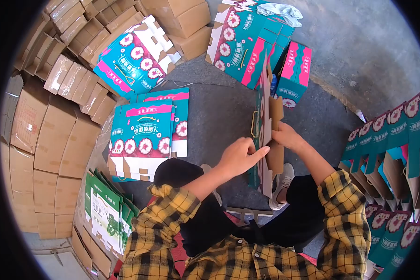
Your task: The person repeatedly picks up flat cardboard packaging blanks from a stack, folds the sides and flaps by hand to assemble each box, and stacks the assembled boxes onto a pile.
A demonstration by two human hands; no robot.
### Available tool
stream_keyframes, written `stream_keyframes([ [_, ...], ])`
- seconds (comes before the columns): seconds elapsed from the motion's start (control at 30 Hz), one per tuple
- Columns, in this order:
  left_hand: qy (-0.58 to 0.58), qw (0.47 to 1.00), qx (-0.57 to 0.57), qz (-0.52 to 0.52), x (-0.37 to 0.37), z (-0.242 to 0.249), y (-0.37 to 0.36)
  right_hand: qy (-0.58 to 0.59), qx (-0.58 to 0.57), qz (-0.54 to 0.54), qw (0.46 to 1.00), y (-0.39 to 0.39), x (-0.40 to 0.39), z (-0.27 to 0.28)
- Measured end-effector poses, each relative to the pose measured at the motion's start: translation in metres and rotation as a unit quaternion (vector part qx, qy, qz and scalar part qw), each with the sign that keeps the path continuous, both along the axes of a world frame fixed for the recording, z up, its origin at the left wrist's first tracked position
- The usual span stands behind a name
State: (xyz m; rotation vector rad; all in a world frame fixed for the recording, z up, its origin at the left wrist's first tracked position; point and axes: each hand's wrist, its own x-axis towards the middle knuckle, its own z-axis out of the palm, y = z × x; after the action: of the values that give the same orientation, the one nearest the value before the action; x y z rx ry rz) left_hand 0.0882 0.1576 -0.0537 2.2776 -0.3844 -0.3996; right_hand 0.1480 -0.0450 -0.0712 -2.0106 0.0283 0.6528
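Observation:
Between my knees a teal and pink printed carton stands on edge, partly folded, its bare brown inner cardboard facing right. A rope handle shows on its left face. My left hand is closed at the near left side of the carton, the thumb lying across its top edge and the other fingers curled by the handle. On the right, my right hand grips the brown inner flap, its fingertips partly hidden behind the cardboard.
Flat printed cartons lie in stacks ahead left, with another stack farther out. A formed box stands beyond the carton. Formed cartons line the right. Brown boxes pile up left, near green-and-white cartons.

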Motion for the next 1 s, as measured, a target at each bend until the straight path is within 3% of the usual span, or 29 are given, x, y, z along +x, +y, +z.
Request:
stream_keyframes([
  [0.1,-0.079,0.995,0.008,0.057,0.008,-0.01,-0.013,0.013,0.018,0.008,1.0,0.001,-0.002,0.004],
  [0.17,-0.084,0.995,0.004,0.044,0.016,-0.014,-0.027,-0.001,0.024,0.009,1.0,0.007,-0.006,0.009],
  [0.23,-0.16,0.984,-0.046,0.067,0.021,-0.014,-0.041,0.006,0.034,0.002,0.999,0.007,-0.009,0.009],
  [0.27,-0.158,0.984,-0.049,0.059,0.021,-0.014,-0.045,-0.066,0.029,-0.015,0.997,0.004,-0.008,-0.003],
  [0.37,-0.216,0.973,-0.073,0.042,0.024,-0.016,-0.053,-0.045,-0.004,-0.007,0.999,-0.012,0.005,-0.01],
  [0.5,-0.241,0.967,-0.066,0.054,0.019,0.003,-0.017,-0.111,0.025,-0.023,0.993,-0.046,0.019,-0.021],
  [0.57,-0.295,0.955,-0.015,0.004,0.002,0.006,0.006,-0.139,0.035,-0.052,0.988,-0.064,0.028,-0.023],
  [0.67,-0.303,0.949,0.04,-0.073,-0.022,0.01,0.028,-0.07,0.117,-0.161,0.977,-0.069,0.032,-0.015],
  [1.0,-0.304,0.93,0.061,-0.195,-0.024,-0.004,0.02,-0.038,-0.028,-0.068,0.997,-0.055,0.035,-0.008],
])
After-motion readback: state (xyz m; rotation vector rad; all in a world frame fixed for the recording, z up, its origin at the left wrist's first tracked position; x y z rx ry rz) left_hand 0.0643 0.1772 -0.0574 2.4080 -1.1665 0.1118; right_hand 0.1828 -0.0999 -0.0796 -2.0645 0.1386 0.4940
